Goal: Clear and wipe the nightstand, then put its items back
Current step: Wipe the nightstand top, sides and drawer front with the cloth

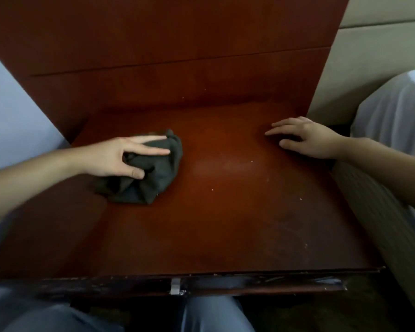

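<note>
Nightstand top (225, 212), dark cloth (153, 183) on its left half.
Left hand (115, 156) pinches the bunched cloth between thumb and two straight fingers; right hand (309, 140) rests loosely spread, fingertips touching bare wood.

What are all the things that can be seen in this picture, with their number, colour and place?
wooden nightstand: one, reddish-brown, centre; pale specks on its top
upright wooden back panel: one, reddish-brown, behind the top
crumpled cloth: one, dark grey, on the top, left of centre
small metal piece: one, silver, on the front edge
padded panel: one, beige, upper right
bedding: one, white, right edge
striped fabric: one, beige, right of the nightstand
pale surface: one, bluish white, left edge
trouser legs: two, blue-grey, bottom
left hand: one, holds the cloth
right hand: one, rests on the top, far right
</note>
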